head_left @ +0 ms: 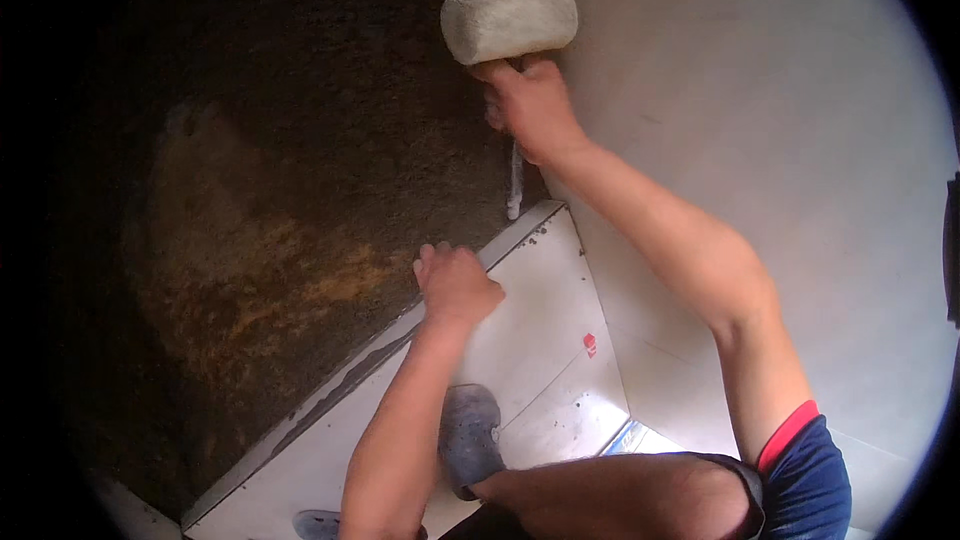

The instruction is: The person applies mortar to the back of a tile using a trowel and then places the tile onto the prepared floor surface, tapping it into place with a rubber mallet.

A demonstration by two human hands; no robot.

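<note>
My right hand (535,110) is closed on a mallet (510,20) with a thick off-white head, gripping the handle just below it. The handle's lower end points down toward a tile corner. My left hand (458,285) lies on the edge of a pale tile (540,310), its fingers bent over the narrow light strip (520,232) along that edge. Its fingertips reach toward the dark, rough ground (330,190); the thumb is mostly hidden.
Large pale wall panels (720,110) rise on the right. A small red mark (589,344) shows on the tiled surface. My grey shoe (470,435) stands on it, beside my bent knee (690,500). A blue-and-white piece (628,437) lies by the knee.
</note>
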